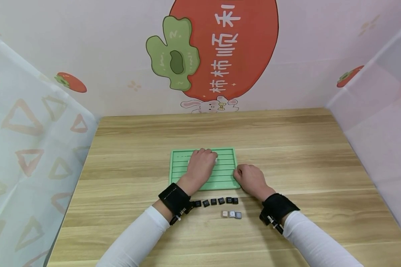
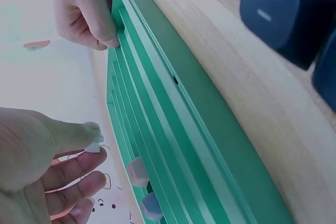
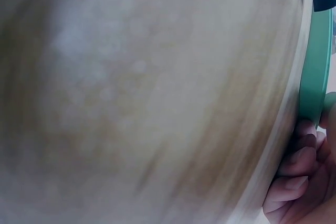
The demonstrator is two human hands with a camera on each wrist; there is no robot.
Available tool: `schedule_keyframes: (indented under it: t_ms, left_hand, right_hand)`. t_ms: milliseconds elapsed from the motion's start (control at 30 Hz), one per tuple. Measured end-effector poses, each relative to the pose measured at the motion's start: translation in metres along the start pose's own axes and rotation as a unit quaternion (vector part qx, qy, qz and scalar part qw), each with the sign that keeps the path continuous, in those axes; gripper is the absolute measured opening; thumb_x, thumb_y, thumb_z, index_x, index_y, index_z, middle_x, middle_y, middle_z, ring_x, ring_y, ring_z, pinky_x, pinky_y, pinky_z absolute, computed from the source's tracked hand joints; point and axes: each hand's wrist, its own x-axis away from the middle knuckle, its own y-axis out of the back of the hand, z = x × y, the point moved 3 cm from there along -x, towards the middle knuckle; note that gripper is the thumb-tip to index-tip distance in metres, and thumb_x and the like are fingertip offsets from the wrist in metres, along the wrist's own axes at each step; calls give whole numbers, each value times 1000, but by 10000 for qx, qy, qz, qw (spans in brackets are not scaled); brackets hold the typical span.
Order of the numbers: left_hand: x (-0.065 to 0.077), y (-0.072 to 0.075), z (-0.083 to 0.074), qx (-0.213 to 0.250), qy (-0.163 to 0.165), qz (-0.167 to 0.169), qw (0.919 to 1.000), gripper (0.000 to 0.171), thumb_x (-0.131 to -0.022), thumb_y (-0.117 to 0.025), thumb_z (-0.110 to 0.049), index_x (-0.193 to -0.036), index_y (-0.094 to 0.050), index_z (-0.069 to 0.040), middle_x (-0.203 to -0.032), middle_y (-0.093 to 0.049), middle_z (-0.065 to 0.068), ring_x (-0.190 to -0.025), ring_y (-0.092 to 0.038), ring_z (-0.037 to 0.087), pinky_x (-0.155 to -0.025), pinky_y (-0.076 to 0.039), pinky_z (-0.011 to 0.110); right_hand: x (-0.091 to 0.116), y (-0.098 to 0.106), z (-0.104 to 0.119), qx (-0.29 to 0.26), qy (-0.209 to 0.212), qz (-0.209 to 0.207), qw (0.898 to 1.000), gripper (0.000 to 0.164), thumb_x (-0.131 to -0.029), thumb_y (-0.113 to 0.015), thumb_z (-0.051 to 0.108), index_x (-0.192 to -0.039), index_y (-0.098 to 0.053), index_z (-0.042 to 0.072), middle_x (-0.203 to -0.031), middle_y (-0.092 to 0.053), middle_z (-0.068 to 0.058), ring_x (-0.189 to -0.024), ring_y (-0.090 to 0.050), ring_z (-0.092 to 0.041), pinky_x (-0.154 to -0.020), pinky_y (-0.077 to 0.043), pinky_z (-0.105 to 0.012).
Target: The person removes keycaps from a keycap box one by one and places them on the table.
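Observation:
My left hand is over the green ridged tray. Between its thumb and index finger it pinches a small whitish keycap, largely hidden by the hand in the head view. Inside the tray, in the left wrist view, sit a pale keycap and a grey-blue keycap side by side between ridges. My right hand grips the tray's right edge, thumb on the rim and curled fingers against the outer side, as the right wrist view shows.
Several black keycaps lie in a loose row on the wooden table in front of the tray. Nearer me are a beige keycap, a white keycap and a grey keycap. A printed cloth hangs behind the table.

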Motion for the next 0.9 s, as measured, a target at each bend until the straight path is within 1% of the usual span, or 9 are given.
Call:
schedule_keyframes:
  t_ms: [133, 367, 567, 800, 900]
  left_hand:
    - [1, 0, -2, 2, -75, -40, 10000, 15, -91, -59, -18, -95, -72, -14, -89, -68, 1, -79, -60, 19, -66, -46, 34]
    - [3, 3, -4, 71, -95, -124, 9999, 15, -91, -58, -18, -93, -72, -14, -87, -67, 1, -77, -60, 19, -66, -45, 35]
    - [6, 6, -5, 128, -3, -31, 9999, 15, -90, -59, -20, -96, -72, -14, -91, -67, 1, -82, -60, 19, -69, -45, 36]
    - [10, 7, -4, 119, 85, -36, 9999, 14, -89, -61, -20, -96, -72, -15, -89, -67, 1, -80, -59, 19, -65, -43, 33]
    - [12, 7, -4, 112, 105, -24, 9999, 14, -88, -63, -21, -97, -72, -15, -90, -67, 1, -80, -60, 19, -66, -44, 34]
  right_hand:
    - [0, 0, 0, -12, 1, -5, 10000, 37, -89, -50, 19, -54, -39, 15, -50, -30, 5, -45, -32, -12, -46, -27, -28]
    - [0, 1, 0, -4, 25, -44, 10000, 37, -89, -50, 19, -54, -39, 15, -50, -29, 5, -45, -32, -13, -46, -27, -28]
    - [0, -1, -1, 3, 33, -49, 10000, 37, -89, -49, 19, -53, -38, 16, -49, -29, 5, -45, -32, -12, -45, -27, -28]
    - [0, -3, -2, 38, 2, 7, 10000, 37, -89, -48, 20, -54, -38, 16, -50, -29, 5, -45, -32, -12, -45, -26, -28]
    - [0, -2, -2, 39, -9, 27, 10000, 37, -90, -48, 20, -54, -37, 16, -50, -28, 5, -45, -31, -12, -46, -26, -28]
